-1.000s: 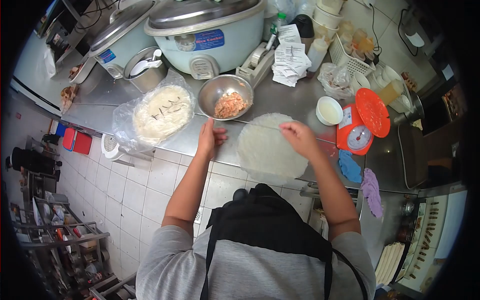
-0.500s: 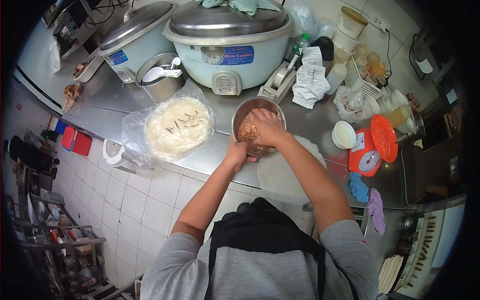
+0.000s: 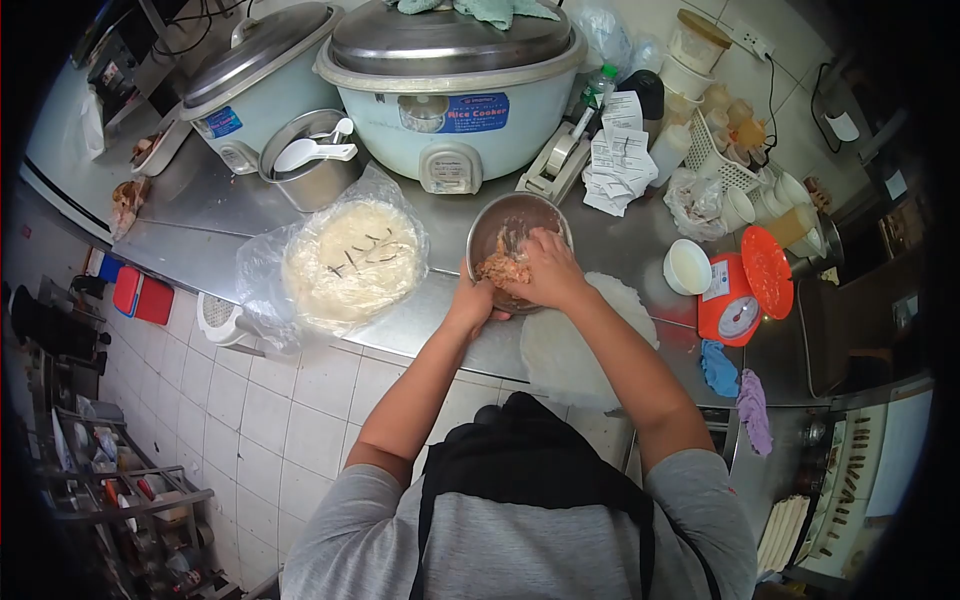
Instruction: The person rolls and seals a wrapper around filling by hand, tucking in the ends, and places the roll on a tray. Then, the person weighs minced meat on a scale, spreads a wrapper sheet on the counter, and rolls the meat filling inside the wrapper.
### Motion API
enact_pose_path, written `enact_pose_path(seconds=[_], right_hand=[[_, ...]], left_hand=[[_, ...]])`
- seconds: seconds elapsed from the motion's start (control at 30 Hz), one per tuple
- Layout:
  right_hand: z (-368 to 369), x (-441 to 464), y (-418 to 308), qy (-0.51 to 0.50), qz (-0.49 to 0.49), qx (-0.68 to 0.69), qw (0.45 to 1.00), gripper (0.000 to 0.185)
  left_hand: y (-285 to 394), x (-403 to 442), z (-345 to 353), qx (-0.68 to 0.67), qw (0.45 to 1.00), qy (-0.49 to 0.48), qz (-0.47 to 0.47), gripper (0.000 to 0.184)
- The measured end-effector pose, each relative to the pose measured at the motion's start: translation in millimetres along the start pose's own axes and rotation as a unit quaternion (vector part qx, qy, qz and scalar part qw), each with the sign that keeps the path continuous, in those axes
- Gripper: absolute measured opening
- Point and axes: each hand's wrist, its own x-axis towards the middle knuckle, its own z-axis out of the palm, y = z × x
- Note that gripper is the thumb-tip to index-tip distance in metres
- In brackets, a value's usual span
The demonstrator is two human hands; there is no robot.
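Observation:
A round metal bowl (image 3: 489, 226) stands on the steel counter, tilted slightly toward me. My left hand (image 3: 476, 302) grips its near left side, thumb by the rim. Inside, my right hand (image 3: 552, 270) has its fingers curled into an orange-pink minced mixture (image 3: 503, 267); the fingertips are partly hidden. The mixture sits at the bowl's left and near side, with smears on the wall. Under my right forearm lies a pale, thin round sheet (image 3: 580, 345), overhanging the counter's front edge. Left of the bowl is a plastic-wrapped pale round stack (image 3: 350, 268) with dark marks on top.
Two rice cookers, a large one (image 3: 400, 125) and another (image 3: 225, 105), stand behind. Nearby are a metal pot (image 3: 312, 185) with white scoops, a tape dispenser (image 3: 556, 160) and paper slips (image 3: 618, 165). At right sit a white bowl (image 3: 688, 267) and an orange scale (image 3: 728, 310).
My right hand has moved right within the bowl, uncovering more of the mixture and the far wall. My left hand stays on the bowl's side. The view has shifted slightly.

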Motion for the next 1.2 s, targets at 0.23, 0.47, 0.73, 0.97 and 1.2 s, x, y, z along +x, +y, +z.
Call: enact_pose_path(seconds=[0.23, 0.47, 0.73, 0.97, 1.2], right_hand=[[20, -1, -20, -0.142, 0.116, -0.012, 0.983, 0.046], [-19, 11, -9, -0.335, 0.129, 0.258, 0.897, 0.032], [-55, 10, 18, -0.262, 0.224, 0.736, 0.583, 0.028], [-130, -21, 101, -0.059, 0.177, 0.749, 0.636, 0.041], [-234, -128, 233, 0.166, 0.366, 0.453, 0.796, 0.019]], left_hand=[[3, -1, 8, 0.003, 1.000, -0.005, 0.004, 0.047], [6, 8, 2, -0.061, 0.994, 0.003, -0.087, 0.042], [5, 15, 3, -0.101, 0.986, -0.029, -0.128, 0.050], [-9, 24, -16, -0.105, 0.988, -0.042, -0.110, 0.059], [-20, 22, -18, -0.129, 0.989, 0.020, -0.074, 0.036]])
